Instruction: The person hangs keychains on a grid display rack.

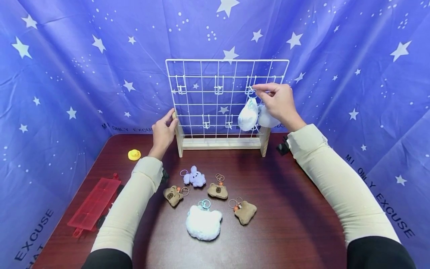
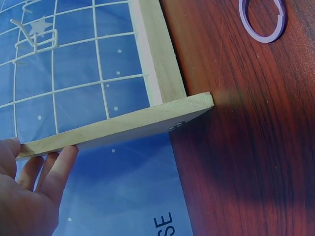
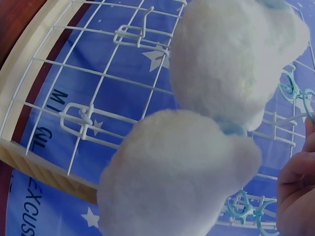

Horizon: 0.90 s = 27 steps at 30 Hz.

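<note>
A white wire grid rack (image 1: 221, 144) with a wooden frame stands at the back of the table. My left hand (image 1: 162, 133) grips its left wooden post (image 2: 118, 120), thumb on one side and fingers on the other. At the upper right, my right hand (image 1: 281, 101) pinches the light-blue ring of a white plush keychain (image 1: 248, 116) at a grid hook (image 1: 249, 89). Whether the ring sits on the hook is unclear. Beside it hangs a second white plush keychain (image 1: 266, 118), partly behind my hand; its ring (image 3: 241, 206) shows in the right wrist view.
Bare hooks (image 1: 181, 89) dot the grid. In front lie a purple plush keychain (image 1: 196, 178), brown bear-like plush keychains (image 1: 217, 191) and a large white plush keychain (image 1: 203, 224). At left are a yellow hat-shaped piece (image 1: 134, 155) and a red translucent tray (image 1: 92, 203).
</note>
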Motion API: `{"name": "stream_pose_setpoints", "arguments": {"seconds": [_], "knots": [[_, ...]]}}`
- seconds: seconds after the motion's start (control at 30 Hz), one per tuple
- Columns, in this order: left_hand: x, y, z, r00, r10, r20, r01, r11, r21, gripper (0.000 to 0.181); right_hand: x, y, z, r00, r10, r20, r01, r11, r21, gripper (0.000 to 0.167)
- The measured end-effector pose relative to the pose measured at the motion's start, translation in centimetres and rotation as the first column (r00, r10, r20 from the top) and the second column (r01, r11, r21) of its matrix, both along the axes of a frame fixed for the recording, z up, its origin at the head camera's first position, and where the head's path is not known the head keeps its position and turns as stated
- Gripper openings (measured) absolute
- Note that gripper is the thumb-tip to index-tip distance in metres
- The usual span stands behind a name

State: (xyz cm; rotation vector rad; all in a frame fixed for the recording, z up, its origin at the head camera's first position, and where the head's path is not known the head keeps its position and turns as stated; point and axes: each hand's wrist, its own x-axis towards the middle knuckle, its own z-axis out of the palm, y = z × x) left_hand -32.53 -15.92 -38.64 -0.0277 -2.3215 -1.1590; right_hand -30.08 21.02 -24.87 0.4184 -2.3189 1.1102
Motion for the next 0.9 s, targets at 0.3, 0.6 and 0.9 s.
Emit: {"name": "stream_pose_setpoints", "arguments": {"seconds": [0.3,0.6,0.9], "knots": [[0.0,0.0,0.1,1.000,-0.007,0.003,0.007,1.000,0.006,0.044,-0.4,0.3,-0.4,0.999,-0.035,0.038,0.034,0.999,0.027,0.019],[0.1,0.1,0.1,1.000,-0.016,0.001,0.016,0.999,0.033,0.044,-0.3,0.5,-0.5,0.996,-0.011,0.086,0.013,1.000,-0.016,0.023],[0.1,0.0,0.0,1.000,-0.007,0.000,0.007,1.000,0.021,0.044,0.2,1.1,-1.3,0.997,-0.014,0.073,0.016,1.000,-0.024,0.026]]}}
